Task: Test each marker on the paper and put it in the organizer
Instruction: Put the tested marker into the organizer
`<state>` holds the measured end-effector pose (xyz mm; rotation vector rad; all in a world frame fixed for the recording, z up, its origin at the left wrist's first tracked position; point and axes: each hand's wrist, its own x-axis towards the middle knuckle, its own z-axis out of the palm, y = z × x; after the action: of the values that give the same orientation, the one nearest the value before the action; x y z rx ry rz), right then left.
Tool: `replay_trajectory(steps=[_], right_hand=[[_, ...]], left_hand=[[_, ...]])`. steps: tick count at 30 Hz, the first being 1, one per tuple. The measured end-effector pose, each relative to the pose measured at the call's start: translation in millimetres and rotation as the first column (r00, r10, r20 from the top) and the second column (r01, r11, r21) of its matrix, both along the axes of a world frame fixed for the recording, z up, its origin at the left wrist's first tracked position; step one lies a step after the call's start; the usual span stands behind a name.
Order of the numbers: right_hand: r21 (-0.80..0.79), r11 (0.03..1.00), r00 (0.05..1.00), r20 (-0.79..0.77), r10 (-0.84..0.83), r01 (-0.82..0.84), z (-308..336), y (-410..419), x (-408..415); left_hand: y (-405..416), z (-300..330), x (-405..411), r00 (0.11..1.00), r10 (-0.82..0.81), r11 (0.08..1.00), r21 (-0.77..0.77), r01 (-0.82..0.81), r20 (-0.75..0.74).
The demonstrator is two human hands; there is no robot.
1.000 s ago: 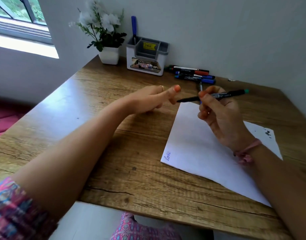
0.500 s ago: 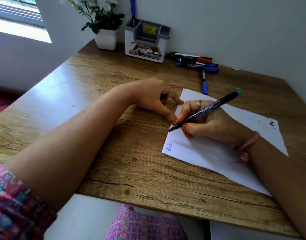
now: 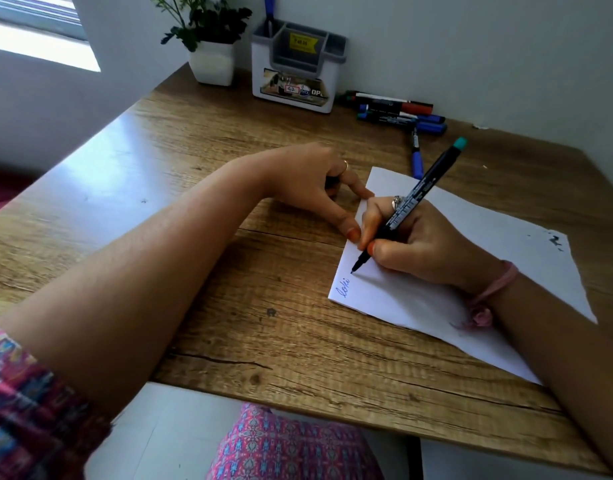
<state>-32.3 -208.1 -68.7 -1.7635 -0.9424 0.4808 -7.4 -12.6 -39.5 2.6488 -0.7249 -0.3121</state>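
Note:
My right hand (image 3: 426, 244) grips a black marker with a teal end (image 3: 423, 188), its tip touching the white paper (image 3: 506, 244) just above blue handwriting near the paper's left corner. My left hand (image 3: 308, 178) rests on the table at the paper's left edge, thumb touching the sheet, fingers curled around a small dark piece that looks like the marker's cap (image 3: 333, 181). The grey-and-white organizer (image 3: 298, 64) stands at the back against the wall, with one blue marker (image 3: 269, 12) upright in its left slot.
Several markers (image 3: 395, 110) lie in a pile right of the organizer, and a single blue one (image 3: 417, 157) lies nearer the paper. A white plant pot (image 3: 211, 62) stands left of the organizer. The wooden table (image 3: 194, 161) ends at a wall behind and to the right.
My right hand turned the marker from level in the air down onto the paper. My left hand dropped to the table beside the sheet. The camera has tilted lower.

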Motion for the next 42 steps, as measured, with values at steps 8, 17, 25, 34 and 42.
replay_trajectory(steps=[8,17,25,34,42], right_hand=[[0.011,1.0,1.0,0.009,-0.013,0.013,-1.6,2.1,0.6],[0.005,1.0,0.999,0.029,-0.016,0.016,-0.1,1.1,0.6],[0.007,0.999,0.998,0.059,-0.032,0.032,-0.3,1.1,-0.3],[0.005,0.998,0.992,0.111,-0.066,0.066,-1.2,2.7,1.9],[0.004,0.995,0.989,0.11,-0.103,0.103,-1.6,3.2,2.8]], left_hand=[[0.5,-1.1,0.7,1.0,0.007,1.0,0.0,-0.007,-0.003],[0.3,-1.2,1.0,1.0,0.001,1.0,-0.004,-0.001,0.003],[1.2,-1.7,1.2,1.0,-0.003,1.0,-0.026,0.002,-0.013],[-0.6,-0.2,0.3,1.0,0.014,1.0,-0.01,-0.014,-0.024],[-0.7,1.9,-1.4,1.0,0.016,1.0,-0.002,-0.016,-0.025]])
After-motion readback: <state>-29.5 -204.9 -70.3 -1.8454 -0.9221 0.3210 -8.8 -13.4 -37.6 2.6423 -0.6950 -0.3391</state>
